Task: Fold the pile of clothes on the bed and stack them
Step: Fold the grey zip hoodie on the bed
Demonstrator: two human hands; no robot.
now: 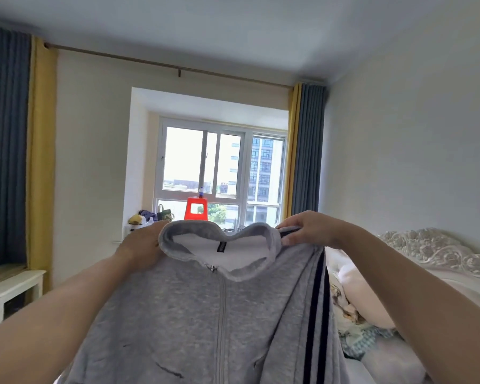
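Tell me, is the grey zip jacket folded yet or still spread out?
Spread out, not folded. The grey jacket hangs full width, zipped up, with the left hand and right hand gripping its shoulders.

Counts: 2 hands, left hand & right hand; 1 grey zip jacket w/ 2 dark stripes; 1 red stool; 1 bottle; 1 bed; 1 white desk.
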